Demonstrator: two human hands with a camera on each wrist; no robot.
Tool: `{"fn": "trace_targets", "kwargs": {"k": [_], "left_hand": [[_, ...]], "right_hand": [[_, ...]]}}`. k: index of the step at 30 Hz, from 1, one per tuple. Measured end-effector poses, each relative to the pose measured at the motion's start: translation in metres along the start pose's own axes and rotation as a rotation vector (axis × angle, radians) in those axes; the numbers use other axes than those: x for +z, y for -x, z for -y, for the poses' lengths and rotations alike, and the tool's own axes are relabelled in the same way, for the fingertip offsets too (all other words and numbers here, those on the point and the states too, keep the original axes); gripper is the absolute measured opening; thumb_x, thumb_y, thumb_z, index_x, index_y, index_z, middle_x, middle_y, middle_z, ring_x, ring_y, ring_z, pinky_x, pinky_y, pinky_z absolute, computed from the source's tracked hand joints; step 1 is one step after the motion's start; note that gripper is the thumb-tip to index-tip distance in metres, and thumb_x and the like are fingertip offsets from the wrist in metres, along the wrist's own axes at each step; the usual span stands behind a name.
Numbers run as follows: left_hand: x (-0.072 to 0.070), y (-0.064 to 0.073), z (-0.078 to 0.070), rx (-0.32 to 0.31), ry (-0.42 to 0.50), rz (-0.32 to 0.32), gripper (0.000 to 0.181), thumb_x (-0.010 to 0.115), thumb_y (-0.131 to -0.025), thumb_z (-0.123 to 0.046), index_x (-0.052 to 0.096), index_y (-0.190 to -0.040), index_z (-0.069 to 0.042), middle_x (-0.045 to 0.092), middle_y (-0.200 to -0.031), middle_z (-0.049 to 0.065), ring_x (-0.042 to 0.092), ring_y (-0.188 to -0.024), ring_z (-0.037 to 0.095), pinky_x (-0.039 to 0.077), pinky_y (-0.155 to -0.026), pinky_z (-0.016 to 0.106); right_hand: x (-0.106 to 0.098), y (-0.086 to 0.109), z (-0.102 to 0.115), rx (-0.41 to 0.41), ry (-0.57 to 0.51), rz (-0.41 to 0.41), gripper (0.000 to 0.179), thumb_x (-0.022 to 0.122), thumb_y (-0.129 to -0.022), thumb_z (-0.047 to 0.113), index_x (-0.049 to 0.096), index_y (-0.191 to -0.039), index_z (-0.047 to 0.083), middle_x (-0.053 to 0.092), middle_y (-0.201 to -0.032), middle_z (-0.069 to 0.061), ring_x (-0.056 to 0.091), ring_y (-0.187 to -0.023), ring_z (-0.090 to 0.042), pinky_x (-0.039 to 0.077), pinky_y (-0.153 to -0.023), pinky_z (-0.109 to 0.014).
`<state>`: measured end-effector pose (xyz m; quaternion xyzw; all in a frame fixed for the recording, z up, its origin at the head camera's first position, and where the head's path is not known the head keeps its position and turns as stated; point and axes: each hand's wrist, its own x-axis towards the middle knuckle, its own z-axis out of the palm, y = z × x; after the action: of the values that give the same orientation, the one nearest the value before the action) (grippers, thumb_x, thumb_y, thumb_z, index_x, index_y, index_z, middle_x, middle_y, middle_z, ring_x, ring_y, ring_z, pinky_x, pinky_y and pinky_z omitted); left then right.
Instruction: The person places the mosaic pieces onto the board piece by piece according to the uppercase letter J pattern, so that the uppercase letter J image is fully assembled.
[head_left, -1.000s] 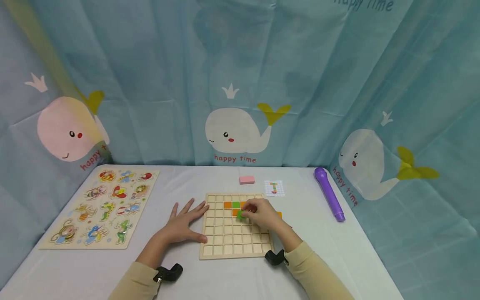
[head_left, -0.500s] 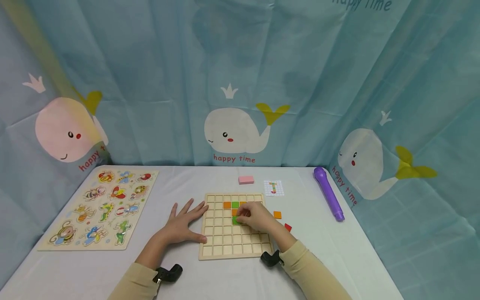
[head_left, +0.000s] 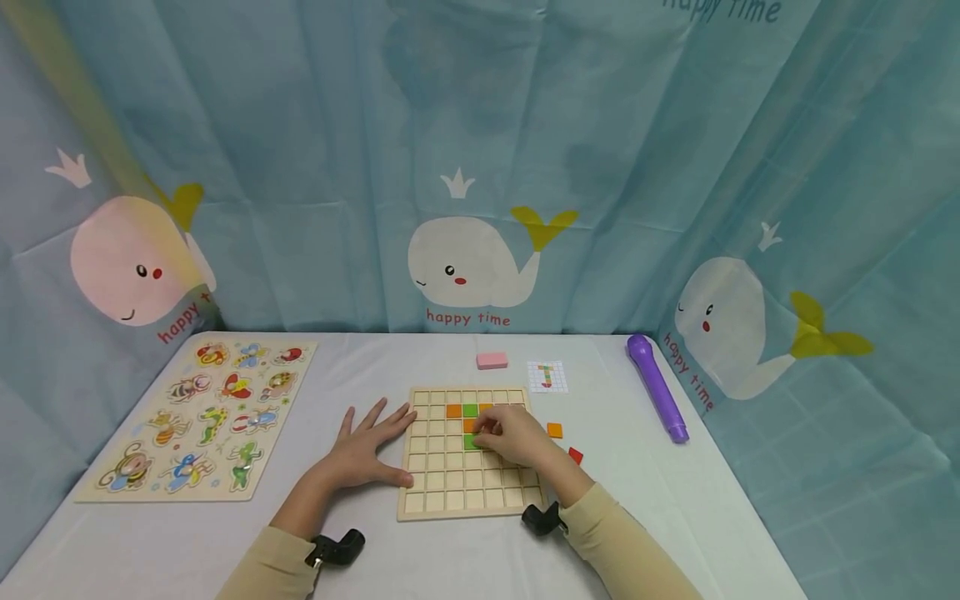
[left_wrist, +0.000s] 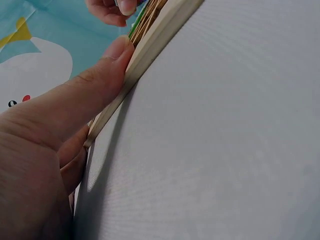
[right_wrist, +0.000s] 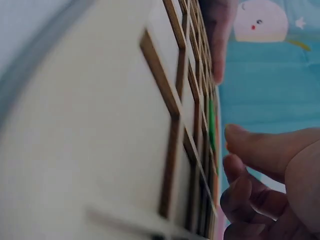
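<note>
A wooden grid board lies in front of me, partly filled with orange and green square tiles. My left hand is spread at the board's left side, its thumb and fingertips touching the frame. Over the upper middle cells is my right hand, with loosely curled fingers. Beneath its fingertips a green tile sits in a cell, just below an orange tile. The right wrist view shows a gap between thumb and index finger, with no tile gripped. Cells behind the right hand are hidden.
Right of the board lie a loose orange tile and a red piece. Behind it are a pattern card and a pink block. A purple microphone-shaped stick lies right, an insect puzzle board left.
The green tile, earlier tilted in my right fingertips, now lies flat in its cell. My right hand has shifted slightly left and down and relaxed its pinch. My left hand stays put.
</note>
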<state>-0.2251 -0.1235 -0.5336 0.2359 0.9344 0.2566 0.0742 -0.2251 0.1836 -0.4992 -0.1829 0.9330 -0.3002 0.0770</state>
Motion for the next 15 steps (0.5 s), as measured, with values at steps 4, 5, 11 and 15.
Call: {"fn": "trace_targets", "kwargs": {"k": [4, 5, 11, 15], "left_hand": [[0.002, -0.001, 0.002, 0.004, 0.002, 0.002, 0.118, 0.08, -0.062, -0.075, 0.038, -0.158, -0.022, 0.03, -0.166, 0.001, 0.008, -0.156, 0.041, -0.011, -0.117, 0.071], [0.002, -0.001, 0.002, 0.006, 0.003, 0.0, 0.118, 0.08, -0.062, -0.075, 0.038, -0.158, -0.022, 0.03, -0.166, 0.001, 0.008, -0.156, 0.041, -0.011, -0.117, 0.071], [0.002, 0.0, 0.002, 0.007, -0.004, 0.0, 0.118, 0.08, -0.062, -0.075, 0.038, -0.158, -0.022, 0.03, -0.166, 0.001, 0.008, -0.156, 0.041, -0.011, -0.117, 0.071], [0.002, 0.0, 0.001, 0.004, 0.002, 0.0, 0.118, 0.08, -0.062, -0.075, 0.038, -0.158, -0.022, 0.029, -0.166, 0.001, 0.008, -0.156, 0.041, -0.011, -0.117, 0.071]], "right_hand": [[-0.011, 0.008, 0.0, -0.01, -0.024, -0.025, 0.009, 0.073, -0.094, 0.027, 0.074, -0.1, 0.02, 0.064, -0.085, 0.011, 0.056, -0.07, -0.008, 0.05, -0.063, -0.024], [-0.014, 0.009, -0.001, -0.013, -0.029, -0.034, 0.009, 0.073, -0.095, 0.026, 0.074, -0.101, 0.019, 0.064, -0.085, 0.011, 0.056, -0.069, -0.008, 0.049, -0.062, -0.024], [-0.029, 0.02, -0.015, 0.014, -0.073, -0.109, 0.012, 0.074, -0.093, 0.021, 0.075, -0.102, 0.013, 0.066, -0.087, 0.008, 0.057, -0.073, -0.011, 0.05, -0.064, -0.025], [-0.038, 0.027, -0.028, 0.042, -0.095, -0.156, 0.01, 0.075, -0.092, 0.018, 0.075, -0.101, 0.014, 0.067, -0.088, 0.007, 0.059, -0.074, -0.01, 0.05, -0.063, -0.025]]}}
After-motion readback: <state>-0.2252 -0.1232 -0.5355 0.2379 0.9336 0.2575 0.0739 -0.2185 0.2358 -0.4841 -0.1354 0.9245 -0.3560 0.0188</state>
